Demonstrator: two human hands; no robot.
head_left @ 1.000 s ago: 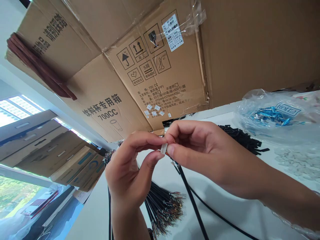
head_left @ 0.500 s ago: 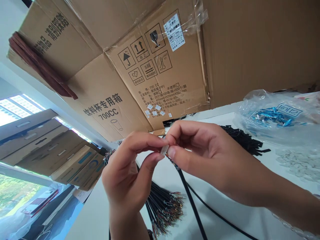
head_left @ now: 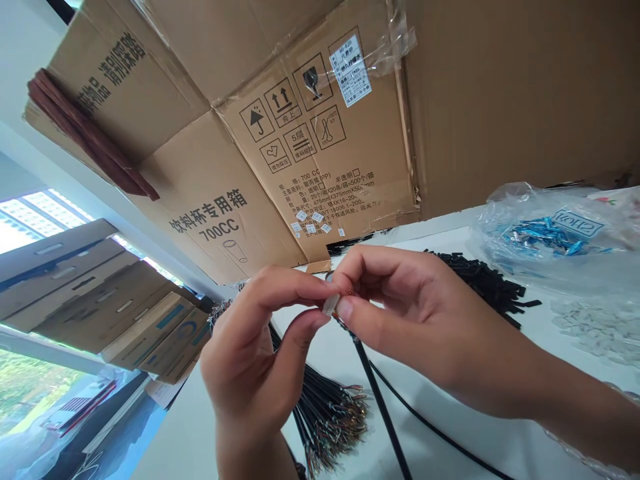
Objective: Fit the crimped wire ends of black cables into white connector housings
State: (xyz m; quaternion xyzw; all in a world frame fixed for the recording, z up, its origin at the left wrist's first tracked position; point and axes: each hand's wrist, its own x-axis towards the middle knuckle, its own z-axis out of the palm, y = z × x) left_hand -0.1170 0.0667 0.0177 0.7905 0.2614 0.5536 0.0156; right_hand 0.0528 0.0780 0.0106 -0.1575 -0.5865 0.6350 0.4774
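My left hand [head_left: 265, 347] pinches a small whitish connector [head_left: 331, 305] between thumb and forefinger. Pressed close against it from the other side, my right hand [head_left: 415, 313] grips the thin wires at the stripped end of a black cable [head_left: 376, 393]. The fingertips hide most of the wires, so I cannot tell how far they sit in the connector. The cable runs down from my right thumb to the bottom edge. Behind my left hand lies a bundle of black cables [head_left: 325, 413] with bare coloured wire ends.
Large cardboard sheets [head_left: 260, 133] stand along the back. At right are a pile of short black pieces [head_left: 480, 283], a clear plastic bag [head_left: 545, 227] with blue items, and many small translucent pieces [head_left: 595, 327]. Stacked cartons [head_left: 100, 293] stand at left, beyond the white table [head_left: 185, 427].
Both hands keep the same pinch on the connector and wires, with only slight shifts of the fingers. The view has moved a little.
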